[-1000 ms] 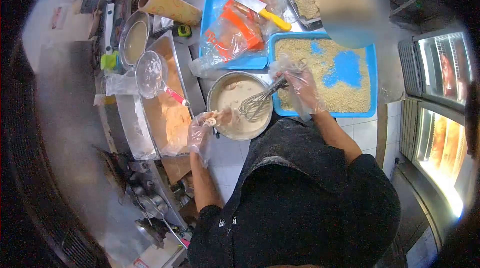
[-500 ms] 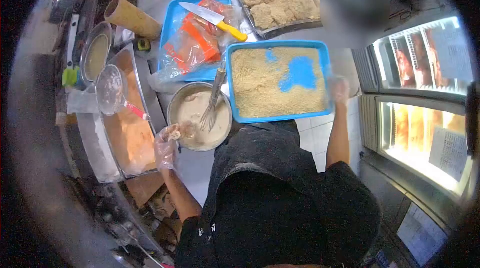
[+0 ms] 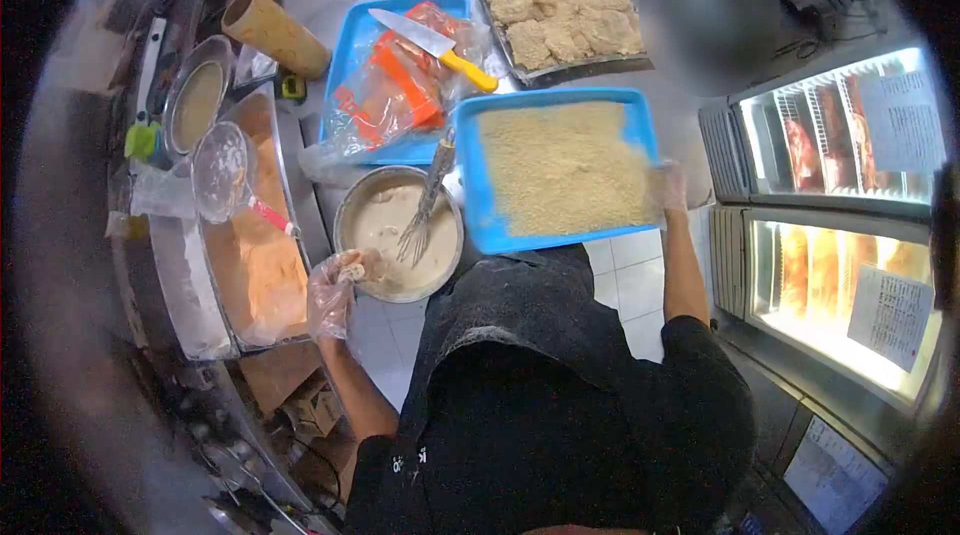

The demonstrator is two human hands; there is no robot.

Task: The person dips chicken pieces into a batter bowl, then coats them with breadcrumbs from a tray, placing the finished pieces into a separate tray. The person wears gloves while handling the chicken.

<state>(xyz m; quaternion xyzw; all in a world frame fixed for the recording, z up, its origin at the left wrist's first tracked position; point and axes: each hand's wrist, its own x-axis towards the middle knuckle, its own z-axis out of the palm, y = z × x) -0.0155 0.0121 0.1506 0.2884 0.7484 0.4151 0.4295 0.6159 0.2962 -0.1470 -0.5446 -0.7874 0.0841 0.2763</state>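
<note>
My left hand [image 3: 332, 300], in a clear plastic glove, is closed on a batter-coated piece [image 3: 366, 264] that looks like raw meat. It is at the left rim of a metal bowl [image 3: 455, 255] of pale batter, where a whisk [image 3: 428, 195] leans with its wires in the batter. My right hand [image 3: 669, 187], gloved too and slightly blurred, grips the right edge of a blue tray [image 3: 478, 205]. Bread crumbs [image 3: 560, 165] lie in this tray, heaped toward its right side, with bare blue showing along the left.
Behind are a black tray of breaded pieces [image 3: 565, 20] and a blue tray [image 3: 345, 55] with plastic packaging and a yellow-handled knife [image 3: 440, 47]. To the left stand a metal pan [image 3: 285, 165] of orange powder and a sieve [image 3: 222, 175]. Lit display cabinets [image 3: 840, 275] are on the right.
The crumb tray has tilted and shifted slightly, and its crumbs have slid right, covering the bare patch and baring the left side. My left hand stays nearly still.
</note>
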